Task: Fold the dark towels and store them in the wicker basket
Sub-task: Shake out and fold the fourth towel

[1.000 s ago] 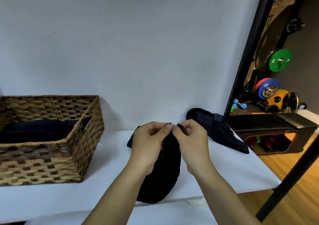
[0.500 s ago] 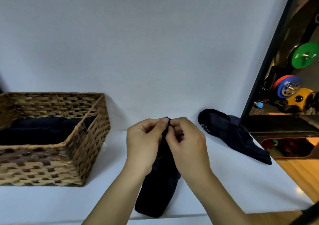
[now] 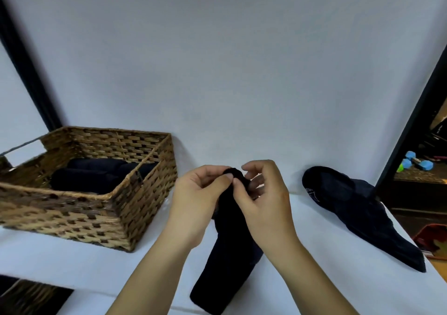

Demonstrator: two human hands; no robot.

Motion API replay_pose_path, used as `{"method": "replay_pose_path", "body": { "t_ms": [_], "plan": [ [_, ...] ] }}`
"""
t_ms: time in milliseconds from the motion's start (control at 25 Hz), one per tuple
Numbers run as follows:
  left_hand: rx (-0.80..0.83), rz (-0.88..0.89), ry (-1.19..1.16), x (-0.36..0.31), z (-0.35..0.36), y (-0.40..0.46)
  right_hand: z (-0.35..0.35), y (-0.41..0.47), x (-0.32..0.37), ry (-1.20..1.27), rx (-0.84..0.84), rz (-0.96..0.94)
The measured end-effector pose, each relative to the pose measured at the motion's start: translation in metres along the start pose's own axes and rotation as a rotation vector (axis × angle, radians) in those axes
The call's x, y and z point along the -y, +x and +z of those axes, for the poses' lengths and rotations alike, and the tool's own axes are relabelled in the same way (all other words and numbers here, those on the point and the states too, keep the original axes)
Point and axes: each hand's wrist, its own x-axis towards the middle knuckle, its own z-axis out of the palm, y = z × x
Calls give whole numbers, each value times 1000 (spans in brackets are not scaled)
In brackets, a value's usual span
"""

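Observation:
A dark towel [image 3: 227, 261] hangs bunched from my two hands over the middle of the white table [image 3: 84, 266], its lower end trailing to the front edge. My left hand [image 3: 198, 201] pinches its top between thumb and fingers. My right hand [image 3: 263, 203] holds the same top edge from the right, fingers curled on the cloth. A second dark towel [image 3: 358, 213] lies crumpled at the table's right side. The wicker basket [image 3: 142, 201] stands at the left with folded dark towels [image 3: 96, 176] inside.
A white wall backs the table. A black post [image 3: 411, 121] rises at the right, with dumbbells [image 3: 416, 162] and gym gear on the floor beyond it. Another black post [image 3: 26, 68] stands behind the basket at the left.
My hands have drawn closer together at the towel's top and gathered it into a tighter bunch. The camera has turned left, so the basket and right towel sit further right in view.

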Motion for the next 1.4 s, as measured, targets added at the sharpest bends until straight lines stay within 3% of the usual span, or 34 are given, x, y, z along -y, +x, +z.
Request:
{"method": "replay_pose_path", "body": {
  "t_ms": [80,280,400,520,640,760,840,960,1040,1120,1200,1320,1400],
  "plan": [
    [34,-5,56,-7,-9,3,-4,5,-3,-58,83,-2],
    [106,61,156,-28,-38,18,-10,16,-12,75,563,109],
    [161,73,230,-43,-45,22,-7,23,-14,154,675,106],
    [61,143,282,-56,-52,29,-6,28,-18,285,790,185],
    [-75,222,297,-69,-71,41,-11,25,-39,52,930,212],
    [-211,303,267,-82,-92,52,-23,19,-68,-520,1020,258],
    [-256,352,297,-90,-103,56,-27,15,-80,-729,986,258],
    [-329,396,433,-94,-122,62,-39,27,-87,-864,673,-133],
    [-384,403,459,-96,-135,66,-53,44,-79,-848,433,-289],
    [-391,396,462,-96,-143,70,-66,64,-59,-733,251,-265],
    [-384,390,496,-93,-144,76,-73,85,-39,-724,172,-188],
    [-387,401,528,-93,-143,87,-81,109,-28,-1060,86,-285],
    [-387,392,502,-97,-147,97,-91,118,-23,-1215,127,-246]
  ]
}}
